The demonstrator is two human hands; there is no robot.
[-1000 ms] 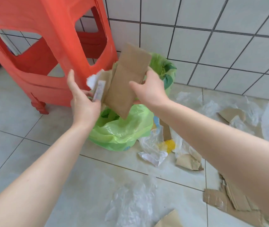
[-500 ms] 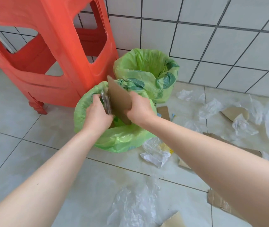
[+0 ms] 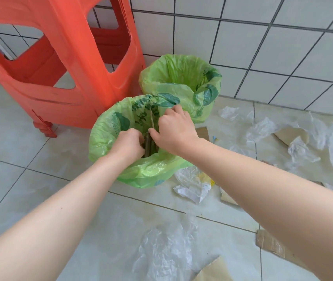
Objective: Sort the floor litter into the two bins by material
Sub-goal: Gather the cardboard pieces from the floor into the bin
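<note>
both hands reach into the near bin (image 3: 109, 136): left hand (image 3: 128, 145) and right hand (image 3: 173, 128) curl around upright cardboard (image 3: 152, 120).

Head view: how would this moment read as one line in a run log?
step: cardboard into near bin | left hand: in bin, gripping cardboard | right hand: holding cardboard | floor: plastic, cardboard remain
</note>
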